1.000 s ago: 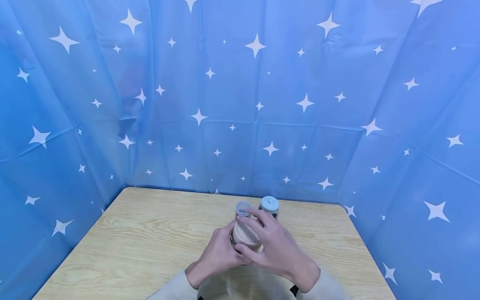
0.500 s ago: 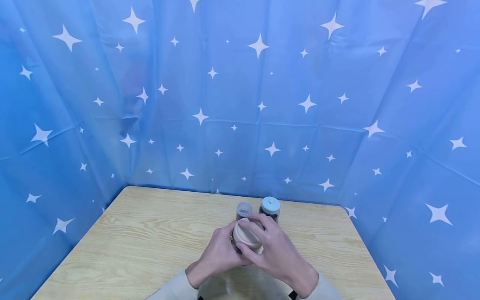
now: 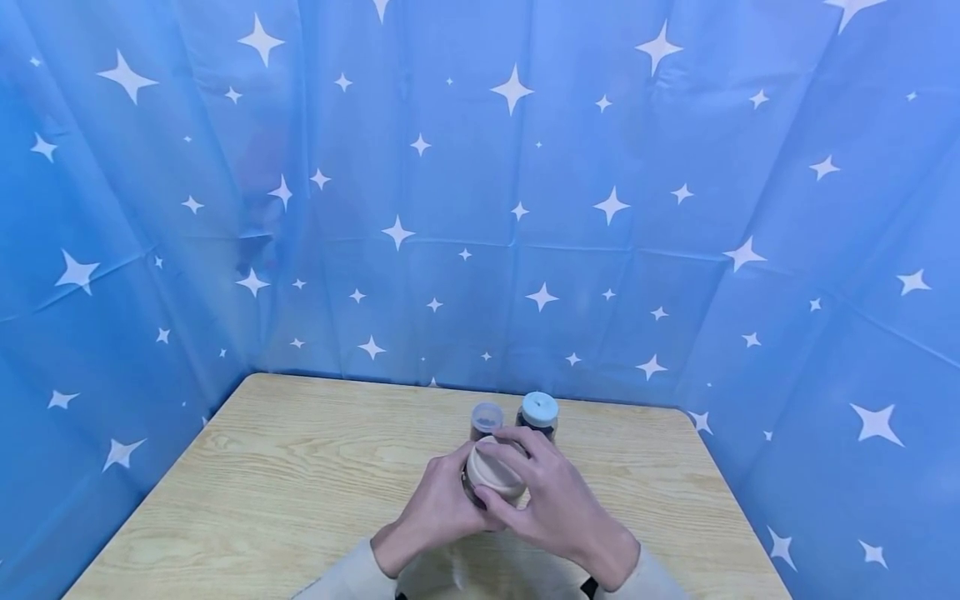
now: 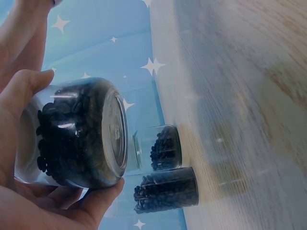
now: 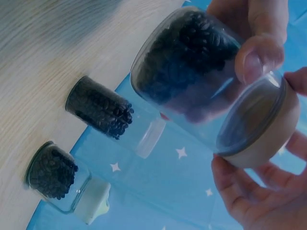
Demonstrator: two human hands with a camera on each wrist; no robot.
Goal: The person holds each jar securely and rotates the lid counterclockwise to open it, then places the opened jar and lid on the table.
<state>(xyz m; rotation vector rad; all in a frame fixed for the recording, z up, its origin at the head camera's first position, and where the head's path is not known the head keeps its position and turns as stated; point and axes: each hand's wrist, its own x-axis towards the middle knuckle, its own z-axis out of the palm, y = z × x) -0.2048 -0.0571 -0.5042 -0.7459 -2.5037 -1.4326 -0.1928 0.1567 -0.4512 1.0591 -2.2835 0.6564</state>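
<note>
My left hand [image 3: 442,500] grips a clear jar [image 4: 79,134] partly filled with dark beans. In the left wrist view its thumb lies on one side of the glass and the fingers on the other. The jar is raised off the table. A beige lid [image 3: 495,471] sits on its mouth. My right hand [image 3: 558,500] holds that lid by the rim, thumb on the near side and fingers on the far side; the right wrist view shows the lid [image 5: 268,134] against the glass. Part of the jar is hidden behind both hands in the head view.
Just beyond the hands stand two more jars of dark beans on the wooden table [image 3: 300,467]. One is a straight cylinder [image 5: 98,106] with a translucent lid; the other, shorter jar [image 5: 53,172] has a light blue lid [image 3: 540,407]. A blue star-patterned curtain [image 3: 465,192] surrounds the table.
The right fingers have shifted slightly on the lid since a second ago, leaving a little more of its top in sight. Jar and left hand stay nearly in place.
</note>
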